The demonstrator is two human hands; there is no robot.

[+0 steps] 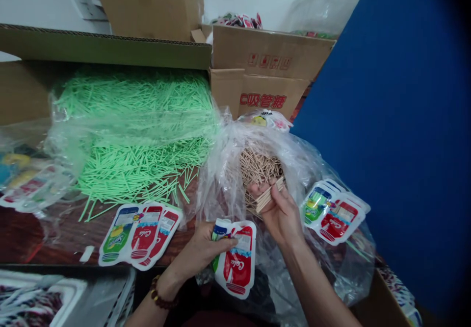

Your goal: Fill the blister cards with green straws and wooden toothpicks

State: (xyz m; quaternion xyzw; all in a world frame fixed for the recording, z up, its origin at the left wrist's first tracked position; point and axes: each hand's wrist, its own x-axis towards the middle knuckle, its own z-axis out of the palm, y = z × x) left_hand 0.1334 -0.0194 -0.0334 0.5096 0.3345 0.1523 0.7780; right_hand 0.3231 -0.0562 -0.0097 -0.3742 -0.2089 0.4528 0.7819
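Observation:
My left hand (200, 253) is closed on a couple of bottle-shaped pouches (235, 261), the front one red and white with "Cola" on it. My right hand (277, 212) pinches a small bundle of tan wooden sticks (268, 195) at the mouth of a clear plastic bag (228, 170) that holds many more tan sticks (259, 167). A beaded bracelet (160, 295) sits on my left wrist.
A big heap of green sticks (136, 131) lies in clear plastic inside a cardboard box (103, 47). Three pouches (142, 234) lie on the table at left, more pouches (333, 212) at right. Cardboard boxes (265, 79) stand behind, a blue panel (397, 121) at right.

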